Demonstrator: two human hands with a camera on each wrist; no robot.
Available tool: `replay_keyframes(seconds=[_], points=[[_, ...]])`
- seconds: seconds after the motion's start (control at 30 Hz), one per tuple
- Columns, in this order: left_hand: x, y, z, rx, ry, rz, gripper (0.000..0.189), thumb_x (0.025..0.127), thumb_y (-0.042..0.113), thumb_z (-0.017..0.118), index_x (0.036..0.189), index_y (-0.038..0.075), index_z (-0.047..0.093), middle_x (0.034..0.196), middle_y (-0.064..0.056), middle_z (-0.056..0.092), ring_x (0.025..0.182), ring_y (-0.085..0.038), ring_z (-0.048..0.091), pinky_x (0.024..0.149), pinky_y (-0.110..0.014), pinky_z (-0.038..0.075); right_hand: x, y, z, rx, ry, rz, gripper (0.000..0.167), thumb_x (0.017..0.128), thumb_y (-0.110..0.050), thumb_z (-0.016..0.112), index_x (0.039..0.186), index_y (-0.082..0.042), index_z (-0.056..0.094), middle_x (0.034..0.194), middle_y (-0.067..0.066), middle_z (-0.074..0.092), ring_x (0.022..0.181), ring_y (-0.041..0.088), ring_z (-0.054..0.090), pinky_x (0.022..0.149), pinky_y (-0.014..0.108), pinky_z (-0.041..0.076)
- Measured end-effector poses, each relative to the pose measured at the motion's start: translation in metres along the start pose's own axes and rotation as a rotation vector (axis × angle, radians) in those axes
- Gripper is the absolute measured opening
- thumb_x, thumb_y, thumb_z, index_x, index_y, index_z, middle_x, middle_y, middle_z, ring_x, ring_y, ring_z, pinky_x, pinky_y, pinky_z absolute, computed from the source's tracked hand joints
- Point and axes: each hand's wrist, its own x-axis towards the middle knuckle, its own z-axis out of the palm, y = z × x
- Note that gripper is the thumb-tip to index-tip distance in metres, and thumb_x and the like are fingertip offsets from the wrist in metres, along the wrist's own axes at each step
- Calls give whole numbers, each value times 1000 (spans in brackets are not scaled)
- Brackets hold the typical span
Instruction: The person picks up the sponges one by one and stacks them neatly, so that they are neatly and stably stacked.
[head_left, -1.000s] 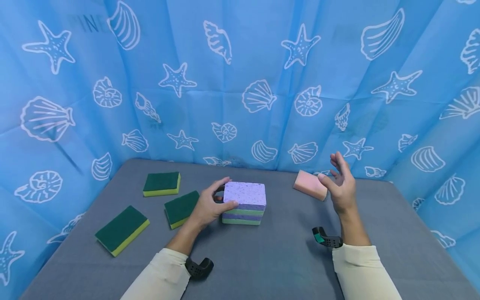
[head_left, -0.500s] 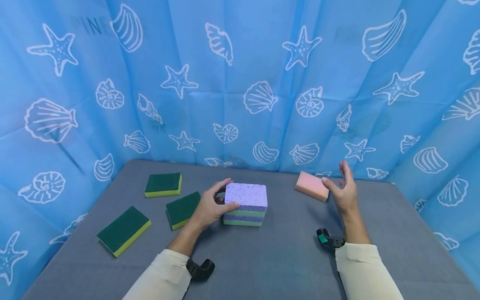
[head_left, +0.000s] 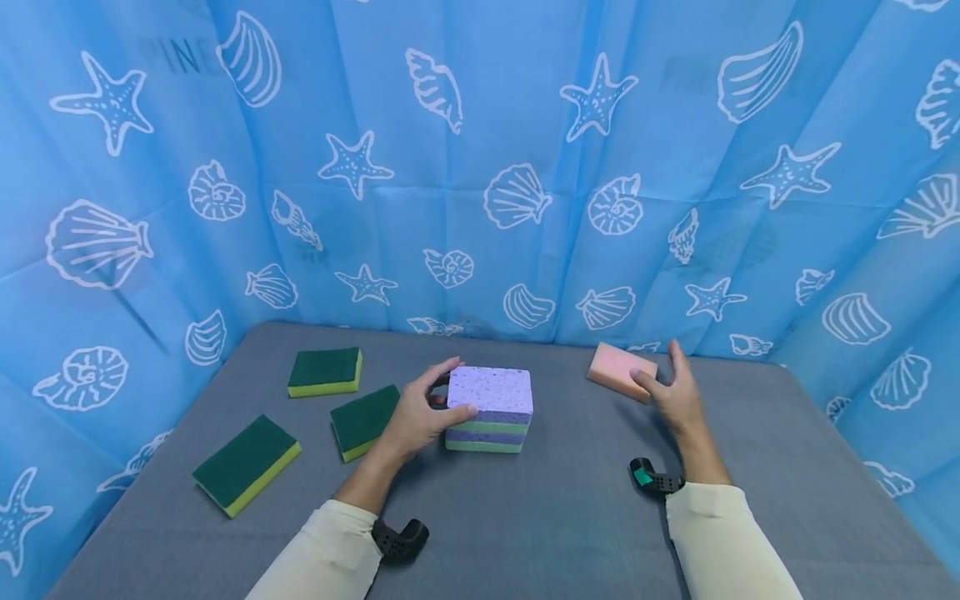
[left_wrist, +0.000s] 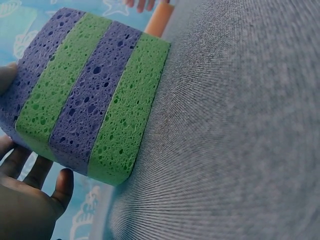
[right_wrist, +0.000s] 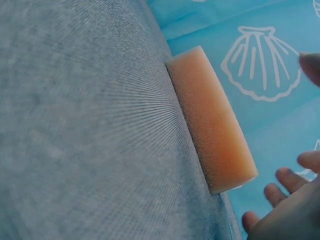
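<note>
A stack of sponges (head_left: 487, 429) in alternating purple and green layers stands mid-table, a purple sponge (head_left: 491, 390) on top. At the stack's left side, my left hand (head_left: 420, 412) pinches the top purple sponge between the thumb in front and a finger at the back corner. In the left wrist view the other fingers spread beside the stack. A pink-orange sponge (head_left: 617, 369) lies toward the back right. My right hand (head_left: 678, 396) hovers over its right end, thumb and fingers apart. The right wrist view shows a gap between the fingers and this sponge (right_wrist: 212, 122).
Three green-and-yellow scouring sponges lie on the left: one at the back (head_left: 325, 371), one beside my left wrist (head_left: 363, 421), one nearer the front (head_left: 247, 465). A blue shell-patterned curtain (head_left: 480, 167) hangs behind the grey cloth-covered table (head_left: 547, 517).
My right hand has lowered and moved slightly left to the pink-orange sponge's right end. The left hand and the stack have stayed in place.
</note>
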Motion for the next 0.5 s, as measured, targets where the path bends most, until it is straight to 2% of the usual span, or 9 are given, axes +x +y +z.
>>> replay_keyframes(seconds=[0.13,0.37,0.5], points=[[0,0,0,-1,0,-10,69,84,2,72,144,-4,39,135,-26,44,116,-38,44,93,-52,41,1,3,3,-151,-80,37,104,87,-43,67,153,1,-1,155,30,2,140,45,6,108,61,11],[0,-1,-1,-10,6,-23,70,84,3,73,145,-4,38,135,-25,44,116,-39,44,93,-55,41,3,7,8,-273,-147,-93,94,86,-32,71,146,16,15,145,40,19,132,52,22,105,61,20],[1,-2,0,-22,5,-34,70,84,3,72,145,-4,38,136,-26,44,118,-40,43,95,-56,39,2,8,9,-305,-149,-92,90,87,-24,72,145,17,17,144,40,21,131,53,24,104,62,21]])
